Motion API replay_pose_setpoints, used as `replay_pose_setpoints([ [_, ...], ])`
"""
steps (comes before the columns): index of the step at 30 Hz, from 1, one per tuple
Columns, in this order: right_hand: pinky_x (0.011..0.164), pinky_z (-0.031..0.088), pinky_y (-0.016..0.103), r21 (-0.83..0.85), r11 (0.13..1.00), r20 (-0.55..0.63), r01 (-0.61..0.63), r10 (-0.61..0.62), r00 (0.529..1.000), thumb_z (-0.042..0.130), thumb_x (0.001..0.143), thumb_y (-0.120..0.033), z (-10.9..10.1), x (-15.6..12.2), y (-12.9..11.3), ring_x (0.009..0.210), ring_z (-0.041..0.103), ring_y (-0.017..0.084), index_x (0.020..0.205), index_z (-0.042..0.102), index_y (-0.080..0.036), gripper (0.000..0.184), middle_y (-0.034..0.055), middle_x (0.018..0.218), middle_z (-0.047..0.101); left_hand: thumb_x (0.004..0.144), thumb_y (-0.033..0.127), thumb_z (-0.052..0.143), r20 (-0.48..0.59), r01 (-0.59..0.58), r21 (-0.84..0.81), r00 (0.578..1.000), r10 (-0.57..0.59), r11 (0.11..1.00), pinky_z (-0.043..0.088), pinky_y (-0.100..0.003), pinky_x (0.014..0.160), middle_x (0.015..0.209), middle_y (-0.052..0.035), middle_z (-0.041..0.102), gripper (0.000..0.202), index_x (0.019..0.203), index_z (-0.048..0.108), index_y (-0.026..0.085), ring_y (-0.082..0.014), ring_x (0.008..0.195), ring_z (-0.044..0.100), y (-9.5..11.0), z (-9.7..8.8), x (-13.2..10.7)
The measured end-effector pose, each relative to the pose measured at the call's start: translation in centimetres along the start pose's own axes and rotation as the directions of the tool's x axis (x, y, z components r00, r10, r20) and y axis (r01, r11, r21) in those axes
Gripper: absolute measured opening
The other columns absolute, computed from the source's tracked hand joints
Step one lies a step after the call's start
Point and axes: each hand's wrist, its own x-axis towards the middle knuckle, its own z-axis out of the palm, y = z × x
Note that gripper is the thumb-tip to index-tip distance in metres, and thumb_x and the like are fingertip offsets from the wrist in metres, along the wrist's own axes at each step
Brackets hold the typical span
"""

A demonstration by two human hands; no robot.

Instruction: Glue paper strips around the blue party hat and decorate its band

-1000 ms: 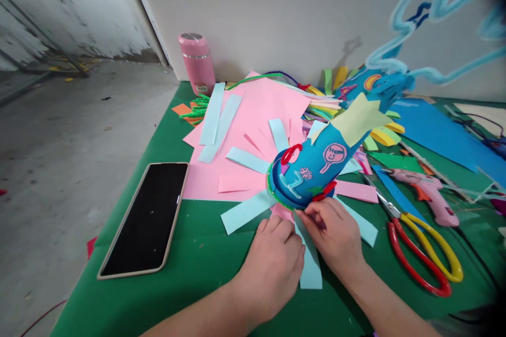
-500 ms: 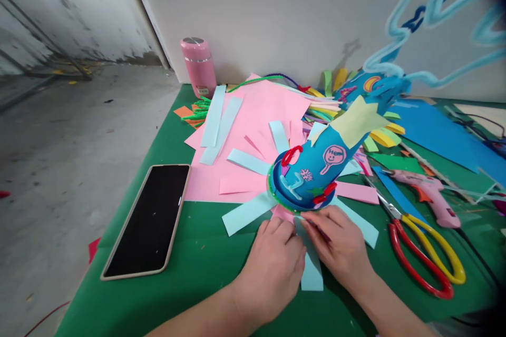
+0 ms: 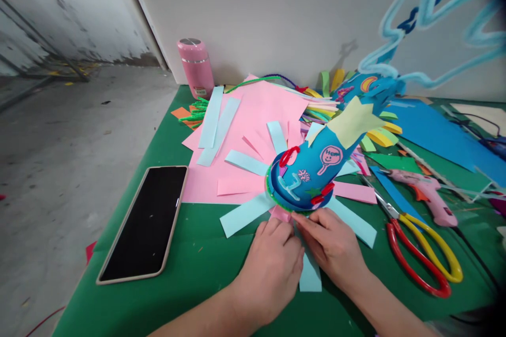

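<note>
A blue paper cone hat (image 3: 312,166) stands tilted on the green table, with a pale star at its tip and a green fuzzy rim. Light blue and pink paper strips fan out around its base. My left hand (image 3: 272,268) is closed on a pink paper strip (image 3: 281,214) at the near side of the rim; its fingertips are partly hidden. Right beside it, my right hand (image 3: 334,247) has its fingers pressed together at the near rim, by a light blue strip (image 3: 310,274). Whatever those fingers pinch is hidden.
On the left lies a phone (image 3: 144,224). Scissors (image 3: 421,253) and a pink glue gun (image 3: 429,192) lie to the right. A pink bottle (image 3: 196,68), pink paper sheets (image 3: 261,100) and another decorated blue hat (image 3: 366,87) are farther back.
My right fingertips have shifted slightly left along the rim, closer to my left hand. My left hand keeps its place at the pink strip. The whole view has shifted slightly.
</note>
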Motion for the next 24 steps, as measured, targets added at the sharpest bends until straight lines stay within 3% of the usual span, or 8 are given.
replay_pose_setpoints([
  [9,0.053,0.039,0.025,-0.01,1.0,-0.012,0.011,-0.011,1.0,0.048,0.09,-0.017,0.0,0.2,-0.1,0.065,0.047,0.014,0.112,0.065,-0.018,0.028,0.0032,0.069,0.051,0.087,0.013,0.039,-0.007,-0.005,0.003,1.0,0.005,1.0,0.048,-0.037,0.066,0.076,-0.009,0.058,0.027,0.068,0.058,0.012,-0.0201,0.076,0.052,-0.1,0.1,0.0],
  [11,0.053,0.041,0.025,0.044,0.999,-0.022,0.013,-0.012,1.0,0.049,0.089,-0.016,-0.2,0.2,-0.1,0.065,0.048,0.013,0.115,0.063,-0.019,0.029,0.0027,0.07,0.051,0.087,0.013,0.039,-0.012,-0.007,0.001,1.0,0.007,1.0,0.048,-0.036,0.066,0.077,-0.0092,0.058,0.027,0.068,0.059,0.012,-0.0201,0.076,0.052,-0.1,0.1,0.0],
  [14,0.054,0.043,0.022,0.207,0.978,-0.134,-0.024,0.053,0.99,0.051,0.087,-0.01,-0.9,-0.1,-0.1,0.064,0.05,0.01,0.114,0.061,-0.019,0.031,0.0015,0.073,0.051,0.087,0.014,0.04,-0.008,-0.005,0.001,1.0,0.005,1.0,0.047,-0.036,0.065,0.077,-0.0088,0.058,0.027,0.069,0.06,0.013,-0.0203,0.077,0.052,-0.2,0.0,-0.1],
  [16,0.052,0.043,0.019,0.279,0.956,-0.229,-0.089,0.156,0.961,0.051,0.086,-0.009,-1.6,-0.4,0.0,0.061,0.05,0.008,0.109,0.061,-0.018,0.026,0.0005,0.073,0.052,0.087,0.014,0.04,0.006,-0.01,0.016,1.0,0.01,1.0,0.047,-0.037,0.065,0.076,-0.0082,0.058,0.026,0.072,0.061,0.013,-0.0204,0.076,0.052,-0.1,-0.1,-0.2],
  [20,0.051,0.044,0.018,0.27,0.929,-0.361,-0.254,0.343,0.868,0.053,0.086,-0.017,-3.1,-0.9,1.4,0.059,0.052,0.008,0.097,0.059,-0.019,0.012,0.0009,0.076,0.058,0.086,0.013,0.042,0.016,-0.062,0.125,0.998,0.061,0.99,0.046,-0.038,0.065,0.078,-0.0075,0.06,0.022,0.083,0.064,0.014,-0.0214,0.075,0.054,0.3,0.0,-0.3],
  [22,0.054,0.046,0.019,0.255,0.91,-0.383,-0.327,0.405,0.83,0.053,0.086,-0.022,-3.9,-0.8,2.8,0.063,0.055,0.01,0.094,0.058,-0.019,0.01,0.002,0.079,0.061,0.087,0.016,0.041,0.001,-0.126,0.205,0.992,0.129,0.971,0.046,-0.043,0.074,0.088,-0.0086,0.065,0.024,0.092,0.064,0.014,-0.0237,0.084,0.058,0.7,0.0,-0.3],
  [24,0.056,0.047,0.021,0.231,0.895,-0.375,-0.381,0.443,0.814,0.053,0.086,-0.028,-4.9,-0.2,4.7,0.065,0.057,0.012,0.095,0.058,-0.019,0.013,0.003,0.08,0.062,0.091,0.024,0.039,0.06,-0.224,0.249,0.974,0.216,0.942,0.042,-0.046,0.089,0.109,-0.0103,0.065,0.028,0.107,0.061,0.015,-0.0266,0.104,0.056,1.2,0.0,-0.1],
])
